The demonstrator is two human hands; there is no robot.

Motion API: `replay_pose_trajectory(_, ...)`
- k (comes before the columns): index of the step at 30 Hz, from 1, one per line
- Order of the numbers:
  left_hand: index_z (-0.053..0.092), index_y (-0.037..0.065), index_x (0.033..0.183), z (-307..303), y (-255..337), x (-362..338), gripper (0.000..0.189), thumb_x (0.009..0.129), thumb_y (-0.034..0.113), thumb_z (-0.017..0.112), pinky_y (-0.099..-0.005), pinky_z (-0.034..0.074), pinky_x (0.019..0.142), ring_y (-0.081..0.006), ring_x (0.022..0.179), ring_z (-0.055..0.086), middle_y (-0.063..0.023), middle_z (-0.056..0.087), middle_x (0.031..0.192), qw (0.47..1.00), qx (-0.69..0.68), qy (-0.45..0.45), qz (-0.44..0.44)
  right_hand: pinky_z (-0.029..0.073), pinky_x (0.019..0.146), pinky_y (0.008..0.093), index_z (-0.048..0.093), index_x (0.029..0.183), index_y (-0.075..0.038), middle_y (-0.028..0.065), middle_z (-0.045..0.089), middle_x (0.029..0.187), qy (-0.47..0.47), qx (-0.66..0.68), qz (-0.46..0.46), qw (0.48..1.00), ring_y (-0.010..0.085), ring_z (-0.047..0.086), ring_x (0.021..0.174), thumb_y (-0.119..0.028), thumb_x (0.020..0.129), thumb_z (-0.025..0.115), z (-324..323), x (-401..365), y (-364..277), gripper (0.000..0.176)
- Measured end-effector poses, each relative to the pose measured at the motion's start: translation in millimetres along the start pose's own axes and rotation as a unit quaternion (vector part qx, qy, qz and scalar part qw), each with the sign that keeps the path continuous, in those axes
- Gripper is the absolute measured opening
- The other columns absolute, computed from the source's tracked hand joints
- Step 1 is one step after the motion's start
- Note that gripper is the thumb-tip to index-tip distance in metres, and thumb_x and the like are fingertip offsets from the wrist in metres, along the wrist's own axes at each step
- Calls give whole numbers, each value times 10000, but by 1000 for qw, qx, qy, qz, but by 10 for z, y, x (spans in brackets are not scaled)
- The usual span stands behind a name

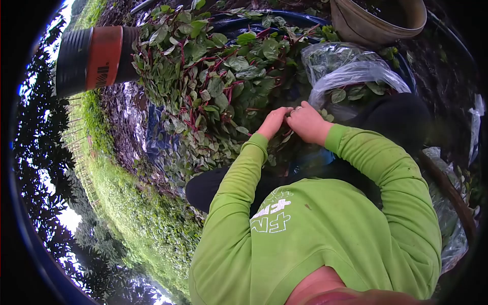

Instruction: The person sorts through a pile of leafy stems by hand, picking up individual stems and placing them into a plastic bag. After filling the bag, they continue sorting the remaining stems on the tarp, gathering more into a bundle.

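My left hand (273, 122) and my right hand (308, 124) meet in front of my chest, fingertips pressed together. Whatever lies between the fingers is too small and dark to make out. A ring shows on my right hand. Just beyond them spreads a large heap of leafy greens with red-purple stems (221, 84), its near edge close to my left hand. To the right of the heap, a clear plastic bag (356, 71) lies open with some of the same leaves inside, near my right hand.
A black drum with a red band (104, 61) lies at the upper left. At the upper right stands a pale bucket (378, 20). Blue plastic sheeting (155, 129) shows beside the heap. A brown stick (450, 190) and clear plastic (455, 239) lie to the right.
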State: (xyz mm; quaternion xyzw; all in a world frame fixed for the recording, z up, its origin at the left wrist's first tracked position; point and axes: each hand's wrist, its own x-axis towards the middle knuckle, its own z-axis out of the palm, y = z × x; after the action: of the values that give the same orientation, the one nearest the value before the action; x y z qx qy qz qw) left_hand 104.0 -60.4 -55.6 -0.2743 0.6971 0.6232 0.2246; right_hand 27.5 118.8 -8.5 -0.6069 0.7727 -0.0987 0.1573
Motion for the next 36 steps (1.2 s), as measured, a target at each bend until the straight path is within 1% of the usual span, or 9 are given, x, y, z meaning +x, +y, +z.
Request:
replay_pose_trajectory(2,683,-18,1250,38,196,262,412,963,234,529,-369,562,856,-242,1023,718,-220,728,1083,993,95,70,-15,417,1017,527,727,889,-126,49,712,869,8,-27,-9,1000,251,694,935,-171,865,641,-66,6,59,100)
replay_pose_trajectory(5,533,35,1435,20,-86,1140,590,897,235,669,-466,481,1042,-376,1265,585,-211,656,1311,871,309,274,267,406,1031,527,724,876,-146,41,713,861,12,-54,-12,998,243,690,921,-166,855,645,-122,47,110,83)
replay_pose_trajectory(8,472,89,1499,160,268,1154,765,823,281,774,-492,434,1079,-378,1265,554,-170,678,1262,876,392,270,68,438,981,479,717,875,-140,39,710,876,16,-59,-25,998,235,683,931,-182,861,641,-33,105,169,87)
replay_pose_trajectory(22,701,206,1228,136,70,824,546,735,388,847,-552,414,1057,-399,1300,464,-175,549,1336,838,495,228,-17,454,888,388,673,887,-120,66,676,914,19,-38,-25,999,238,652,954,-157,829,647,-38,42,250,74)
replay_pose_trajectory(24,717,183,1139,128,98,770,449,744,362,834,-564,420,1040,-393,1279,476,-170,558,1306,861,453,229,-11,463,937,407,696,897,-109,67,676,959,43,-37,-29,998,232,648,982,-158,854,634,-68,58,259,90)
replay_pose_trajectory(25,725,172,1094,114,76,767,402,749,349,828,-570,423,1031,-390,1268,482,-168,562,1291,871,433,231,-8,421,1090,465,703,920,-67,148,657,1201,9,-6,-12,1000,297,605,1189,-158,859,637,-126,83,254,128)
replay_pose_trajectory(28,705,119,1020,-28,-158,674,257,779,172,780,-438,516,853,-333,996,621,-143,646,1033,908,291,251,168,237,1247,537,706,975,-28,215,296,1645,74,-18,-49,996,415,258,1533,-159,844,662,-170,87,310,191)
replay_pose_trajectory(32,661,51,909,-270,-188,-56,102,810,67,682,-329,497,810,-160,927,602,-11,623,896,995,-83,23,55,188,1258,559,698,1004,-39,191,327,1635,72,-37,-62,995,404,255,1536,-170,831,680,-314,91,303,217)
replay_pose_trajectory(36,672,34,896,-446,-374,-488,147,910,163,605,-317,484,885,-159,958,623,-36,663,937,979,-176,-6,106,318,1193,513,675,950,-60,128,636,1162,75,-38,-148,985,304,575,1236,-142,812,661,-253,132,151,161)
